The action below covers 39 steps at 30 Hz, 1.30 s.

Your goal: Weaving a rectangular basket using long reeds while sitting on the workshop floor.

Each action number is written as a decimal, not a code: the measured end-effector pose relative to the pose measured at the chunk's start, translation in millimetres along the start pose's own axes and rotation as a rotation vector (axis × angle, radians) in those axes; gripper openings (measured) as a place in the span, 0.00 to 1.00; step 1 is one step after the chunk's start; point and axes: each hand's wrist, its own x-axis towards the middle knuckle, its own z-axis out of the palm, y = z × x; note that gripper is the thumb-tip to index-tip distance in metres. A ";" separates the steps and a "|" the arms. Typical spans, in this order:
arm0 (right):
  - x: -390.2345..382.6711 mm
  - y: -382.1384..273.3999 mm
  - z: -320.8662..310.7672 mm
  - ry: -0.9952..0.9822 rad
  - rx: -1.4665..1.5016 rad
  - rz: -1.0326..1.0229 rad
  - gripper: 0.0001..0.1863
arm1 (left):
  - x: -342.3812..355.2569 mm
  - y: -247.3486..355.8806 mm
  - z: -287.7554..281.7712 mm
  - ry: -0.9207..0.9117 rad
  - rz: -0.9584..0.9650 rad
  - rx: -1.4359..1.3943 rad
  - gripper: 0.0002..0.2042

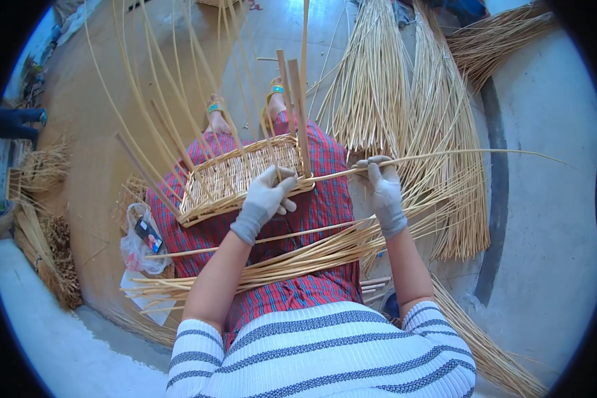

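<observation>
On my lap rests a rectangular wicker basket base (235, 171), with long pale stakes (123, 109) rising from its edges and thicker posts at its corners. My left hand (268, 192), in a white and grey glove, is closed at the basket's near right corner, gripping a willow rod where it meets the rim. Farther right, my gloved right hand (383, 189) pinches the same willow rod (458, 153), whose thin tip stretches out to the right. A loose bundle of rods (298, 262) lies across my thighs, below both hands.
Big sheaves of rods (371, 86) lie on the floor ahead and right, another (497, 40) at the far right. A plastic bag (139, 245) with a dark packet sits by my left thigh. More bundles (43, 249) line the left side, near another person's leg (20, 123).
</observation>
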 end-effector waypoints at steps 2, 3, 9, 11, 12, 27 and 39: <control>19.6 -6.5 7.3 -0.002 -0.088 0.031 0.03 | -3.0 -11.2 5.8 0.074 0.090 -0.014 0.08; 34.9 -12.0 14.2 -0.020 -0.177 0.065 0.02 | -2.0 -14.6 10.4 0.069 0.092 -0.013 0.08; 90.9 -33.8 162.8 -0.431 -0.999 -0.935 0.39 | -0.8 -37.5 30.2 0.314 0.286 -0.100 0.11; 111.7 -31.2 178.0 -0.497 -0.828 -0.800 0.41 | 3.7 -32.0 28.7 0.332 0.267 -0.140 0.13; 116.1 -27.2 183.6 -0.592 -0.651 -0.650 0.44 | 3.6 -28.0 23.4 0.315 0.210 -0.145 0.13; 106.9 15.4 56.7 0.141 0.942 0.247 0.25 | -33.6 22.7 30.3 0.537 1.041 1.244 0.44; 31.0 -20.7 64.5 -0.435 0.492 -0.100 0.27 | -5.9 -19.2 24.1 0.412 0.875 0.964 0.46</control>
